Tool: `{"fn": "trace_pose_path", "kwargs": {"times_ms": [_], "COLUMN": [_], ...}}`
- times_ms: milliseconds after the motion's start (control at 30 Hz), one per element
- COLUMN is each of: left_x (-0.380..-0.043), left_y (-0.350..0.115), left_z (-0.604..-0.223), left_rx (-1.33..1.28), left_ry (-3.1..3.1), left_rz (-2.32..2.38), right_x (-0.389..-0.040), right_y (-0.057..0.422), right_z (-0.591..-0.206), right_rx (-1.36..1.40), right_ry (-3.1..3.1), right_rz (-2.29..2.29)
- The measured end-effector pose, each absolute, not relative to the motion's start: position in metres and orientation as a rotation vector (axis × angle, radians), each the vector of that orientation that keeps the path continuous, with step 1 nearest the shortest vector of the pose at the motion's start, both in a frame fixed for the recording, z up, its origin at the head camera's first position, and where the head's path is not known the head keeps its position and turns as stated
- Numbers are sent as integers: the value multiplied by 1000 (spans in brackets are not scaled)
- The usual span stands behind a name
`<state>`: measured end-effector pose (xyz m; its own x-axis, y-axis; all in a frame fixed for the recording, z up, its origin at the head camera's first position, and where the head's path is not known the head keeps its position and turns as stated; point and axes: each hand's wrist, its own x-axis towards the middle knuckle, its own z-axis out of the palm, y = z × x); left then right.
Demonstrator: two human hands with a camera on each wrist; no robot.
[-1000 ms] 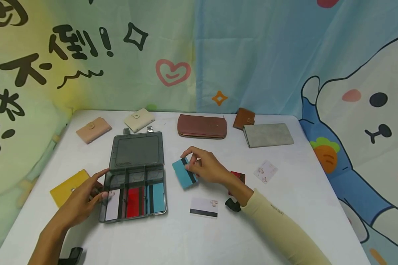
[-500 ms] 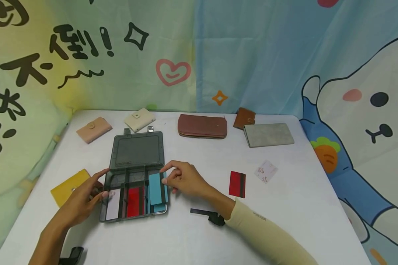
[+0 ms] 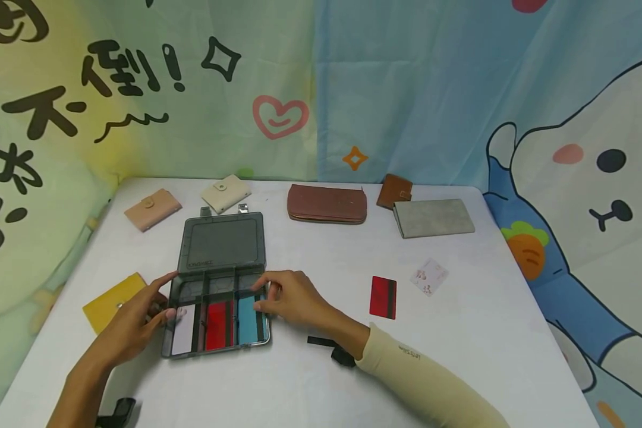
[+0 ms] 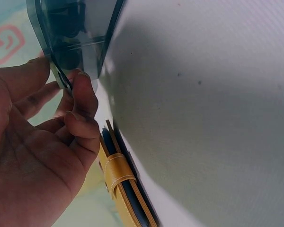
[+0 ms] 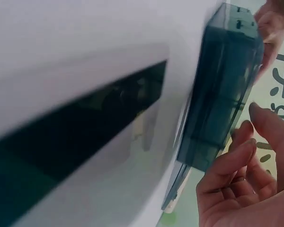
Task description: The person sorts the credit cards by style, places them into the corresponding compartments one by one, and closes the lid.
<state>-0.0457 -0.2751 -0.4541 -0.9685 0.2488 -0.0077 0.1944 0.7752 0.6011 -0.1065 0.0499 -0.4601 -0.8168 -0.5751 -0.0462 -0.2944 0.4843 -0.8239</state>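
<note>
A grey see-through box point(image 3: 222, 273) with its lid back holds a white card point(image 3: 183, 333), a red card point(image 3: 216, 328) and a blue card point(image 3: 248, 321) in separate compartments. My left hand point(image 3: 131, 321) grips the box's left edge between thumb and fingers; the left wrist view shows the fingertips at its corner point(image 4: 68, 56). My right hand point(image 3: 294, 297) is over the right compartment, fingertips at the blue card's upper right. In the right wrist view its thumb and fingers stand slightly apart above the box rim, with no card visible between them.
A yellow wallet point(image 3: 112, 300) lies beside my left hand. Several other wallets, including a long maroon one point(image 3: 326, 203) and a grey one point(image 3: 433, 218), line the back. On the right lie a red card point(image 3: 382, 297) and a pale card point(image 3: 430, 277). Another striped card point(image 5: 90, 127) lies under my right wrist.
My right hand has carried the blue card left from the table and lowered it into the right compartment. My left hand has stayed at the box's edge.
</note>
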Motion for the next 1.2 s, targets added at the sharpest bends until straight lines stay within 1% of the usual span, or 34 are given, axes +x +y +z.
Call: {"fn": "trace_pose_path", "kwargs": {"times_ms": [167, 400, 567, 700, 967, 1200], "left_x": [-45, -46, -46, -45, -45, -45], "left_y": [-275, -275, -274, -274, -275, -275], "left_z": [-454, -454, -454, -453, -454, -454], "left_rx": [367, 367, 377, 369, 404, 359], "left_ry": [2880, 2891, 2898, 2898, 2929, 2892], "left_rz": [961, 942, 939, 937, 947, 935], "right_x": [-110, -115, -107, -95, -71, -64], "right_y": [64, 103, 127, 140, 136, 130], "right_z": [-461, -457, -452, -451, -455, -460], "right_rx": [-754, -752, -670, -629, -554, -600], "right_ry": [2420, 2397, 2436, 2497, 2636, 2674], "right_rz": [-1231, -1152, -1038, -887, -588, -574]}}
